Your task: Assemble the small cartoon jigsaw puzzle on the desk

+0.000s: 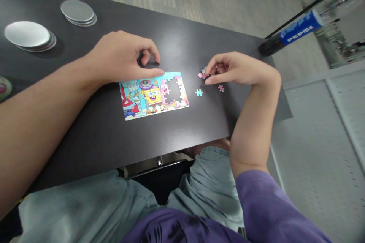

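Note:
A cartoon jigsaw puzzle (154, 97) lies flat on the dark table, with a gap in its right part where the tabletop shows through. My left hand (122, 57) rests at its upper edge, thumb stretched along the border and fingers bent, holding nothing visible. To the right, my right hand (232, 69) hovers low over a small cluster of loose puzzle pieces (202, 74). Its index fingertip is at the cluster, and a narrow space separates it from the thumb. A blue-green puzzle piece (199, 92) and a pink puzzle piece (221, 88) lie separately nearby.
Two stacks of silvery discs, the nearer stack (27, 35) and the farther stack (77, 11), stand on the table (159, 136) at left. A Pepsi bottle (296, 34) stands near the far right corner. A green round object (4, 87) shows at the left edge.

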A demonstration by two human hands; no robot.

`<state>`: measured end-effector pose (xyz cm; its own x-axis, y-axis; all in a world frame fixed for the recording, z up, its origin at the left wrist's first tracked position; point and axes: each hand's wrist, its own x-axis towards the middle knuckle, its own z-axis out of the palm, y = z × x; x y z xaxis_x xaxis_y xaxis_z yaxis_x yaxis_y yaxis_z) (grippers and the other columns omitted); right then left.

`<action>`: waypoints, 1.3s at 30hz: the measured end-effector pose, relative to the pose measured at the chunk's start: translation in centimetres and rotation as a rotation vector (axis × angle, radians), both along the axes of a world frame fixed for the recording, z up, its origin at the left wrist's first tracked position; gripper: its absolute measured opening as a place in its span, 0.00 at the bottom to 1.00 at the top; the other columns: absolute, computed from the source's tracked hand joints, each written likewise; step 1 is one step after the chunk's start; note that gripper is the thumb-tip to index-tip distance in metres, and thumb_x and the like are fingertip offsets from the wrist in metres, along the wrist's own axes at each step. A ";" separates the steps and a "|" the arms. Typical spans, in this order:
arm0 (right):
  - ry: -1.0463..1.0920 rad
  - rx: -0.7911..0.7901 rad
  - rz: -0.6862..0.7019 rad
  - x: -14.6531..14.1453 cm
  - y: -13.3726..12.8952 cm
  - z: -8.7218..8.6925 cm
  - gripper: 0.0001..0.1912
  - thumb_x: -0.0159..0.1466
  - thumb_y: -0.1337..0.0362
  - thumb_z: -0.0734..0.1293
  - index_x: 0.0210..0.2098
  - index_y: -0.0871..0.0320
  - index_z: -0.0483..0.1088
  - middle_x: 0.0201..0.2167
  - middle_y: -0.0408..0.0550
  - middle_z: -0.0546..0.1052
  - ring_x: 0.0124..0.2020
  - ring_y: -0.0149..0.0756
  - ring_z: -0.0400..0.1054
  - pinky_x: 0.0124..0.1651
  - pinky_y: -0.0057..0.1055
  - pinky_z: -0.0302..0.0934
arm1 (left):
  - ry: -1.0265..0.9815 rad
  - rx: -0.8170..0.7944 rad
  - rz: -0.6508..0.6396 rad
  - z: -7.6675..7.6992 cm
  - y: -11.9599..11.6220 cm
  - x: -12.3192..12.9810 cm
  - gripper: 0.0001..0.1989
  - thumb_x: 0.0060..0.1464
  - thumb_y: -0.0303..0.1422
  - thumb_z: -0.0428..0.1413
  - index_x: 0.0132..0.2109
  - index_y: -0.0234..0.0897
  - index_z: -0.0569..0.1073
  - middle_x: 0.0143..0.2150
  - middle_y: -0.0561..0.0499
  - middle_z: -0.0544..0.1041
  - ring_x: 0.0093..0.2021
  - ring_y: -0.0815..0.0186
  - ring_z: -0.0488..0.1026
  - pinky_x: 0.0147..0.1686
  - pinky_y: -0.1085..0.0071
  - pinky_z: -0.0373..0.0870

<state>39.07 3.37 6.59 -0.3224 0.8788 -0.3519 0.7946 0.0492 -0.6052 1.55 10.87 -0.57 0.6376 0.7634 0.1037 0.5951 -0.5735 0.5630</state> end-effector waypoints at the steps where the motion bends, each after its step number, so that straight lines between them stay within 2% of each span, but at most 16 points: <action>1: -0.040 -0.021 0.039 -0.3 -0.3 0.1 0.29 0.61 0.33 0.93 0.42 0.45 0.87 0.35 0.44 0.87 0.37 0.46 0.77 0.41 0.45 0.68 | 0.002 -0.002 0.003 0.0 -0.1 0.0 0.31 0.58 0.70 0.66 0.54 0.57 0.93 0.37 0.55 0.87 0.43 0.49 0.79 0.48 0.49 0.66; 5: -0.171 0.087 0.119 -2.7 -1.4 0.3 0.19 0.60 0.53 0.96 0.38 0.46 0.87 0.42 0.46 0.91 0.42 0.48 0.82 0.45 0.45 0.71 | 0.029 -0.029 0.031 0.5 -0.5 0.3 0.34 0.59 0.72 0.62 0.53 0.54 0.91 0.39 0.54 0.87 0.40 0.51 0.74 0.49 0.48 0.64; 10: -0.156 0.073 0.213 -3.9 -1.8 0.5 0.13 0.67 0.55 0.91 0.36 0.45 0.86 0.40 0.47 0.90 0.43 0.52 0.84 0.47 0.48 0.72 | 0.040 -0.036 0.042 1.1 -1.0 0.5 0.32 0.62 0.67 0.60 0.53 0.48 0.91 0.39 0.51 0.86 0.39 0.53 0.74 0.48 0.50 0.64; 12: -0.168 0.073 0.220 -3.8 -1.8 0.5 0.13 0.68 0.59 0.90 0.36 0.45 0.85 0.39 0.46 0.90 0.43 0.51 0.84 0.49 0.49 0.73 | 0.037 -0.032 0.039 1.2 -1.1 0.5 0.32 0.63 0.67 0.60 0.53 0.48 0.90 0.38 0.51 0.86 0.40 0.53 0.74 0.48 0.51 0.64; 16: -0.153 0.010 0.213 -4.4 -2.2 0.9 0.15 0.71 0.66 0.86 0.36 0.46 0.78 0.34 0.39 0.88 0.38 0.46 0.83 0.60 0.51 0.77 | 0.037 -0.052 0.049 1.3 -1.1 0.5 0.31 0.62 0.68 0.60 0.53 0.52 0.90 0.39 0.52 0.86 0.41 0.51 0.75 0.50 0.50 0.64; 18: -0.066 0.009 0.212 -5.1 -2.3 1.0 0.13 0.73 0.65 0.84 0.40 0.46 0.79 0.35 0.40 0.89 0.38 0.45 0.84 0.59 0.50 0.78 | 0.036 -0.058 0.055 1.3 -1.1 0.5 0.31 0.61 0.68 0.60 0.52 0.51 0.90 0.40 0.50 0.87 0.40 0.51 0.75 0.51 0.49 0.64; 20: 0.068 0.038 0.228 -5.8 -2.3 0.7 0.07 0.77 0.59 0.83 0.46 0.47 0.83 0.41 0.44 0.92 0.42 0.46 0.85 0.55 0.48 0.79 | 0.036 -0.045 0.051 1.2 -1.1 0.5 0.31 0.61 0.67 0.60 0.52 0.49 0.90 0.41 0.49 0.87 0.40 0.50 0.76 0.51 0.48 0.65; 23: 0.293 0.090 0.284 -6.8 -1.9 -0.7 0.10 0.81 0.52 0.82 0.52 0.50 0.88 0.46 0.47 0.93 0.46 0.45 0.87 0.53 0.44 0.80 | 0.012 0.001 0.051 0.8 -0.9 0.5 0.28 0.61 0.63 0.59 0.51 0.51 0.90 0.40 0.50 0.87 0.40 0.50 0.78 0.48 0.49 0.68; 28: 0.519 -0.020 0.221 -7.6 -1.3 -3.1 0.10 0.79 0.54 0.85 0.53 0.52 0.89 0.47 0.48 0.95 0.47 0.42 0.90 0.52 0.37 0.85 | -0.006 0.027 0.022 0.1 -0.6 0.4 0.20 0.65 0.59 0.60 0.49 0.57 0.88 0.40 0.53 0.89 0.40 0.51 0.80 0.47 0.50 0.71; 30: 0.568 -0.054 0.191 -7.7 -1.1 -3.4 0.10 0.78 0.55 0.87 0.50 0.51 0.88 0.45 0.47 0.95 0.46 0.42 0.90 0.51 0.35 0.85 | -0.011 0.036 0.020 -0.1 -0.5 0.4 0.19 0.65 0.58 0.61 0.49 0.57 0.88 0.40 0.54 0.89 0.40 0.51 0.81 0.47 0.50 0.72; 34: 0.561 -0.073 0.146 -7.6 -0.8 -3.4 0.19 0.75 0.47 0.91 0.47 0.50 0.85 0.38 0.44 0.92 0.42 0.42 0.89 0.45 0.35 0.82 | -0.017 0.044 0.028 -0.2 -0.4 0.4 0.18 0.65 0.57 0.62 0.49 0.56 0.89 0.40 0.53 0.89 0.39 0.50 0.82 0.48 0.50 0.73; 39: 0.575 -0.033 0.139 -7.6 -0.5 -3.6 0.23 0.70 0.46 0.94 0.45 0.49 0.84 0.37 0.45 0.90 0.44 0.44 0.88 0.47 0.38 0.84 | -0.040 0.035 0.025 -0.3 -0.3 0.3 0.17 0.65 0.57 0.64 0.49 0.57 0.90 0.39 0.54 0.89 0.39 0.50 0.81 0.49 0.49 0.72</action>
<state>31.48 2.82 2.98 -0.5810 0.8060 -0.1130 0.3257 0.1031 -0.9398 1.86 10.61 -0.91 0.6131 0.7747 0.1551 0.5872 -0.5782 0.5665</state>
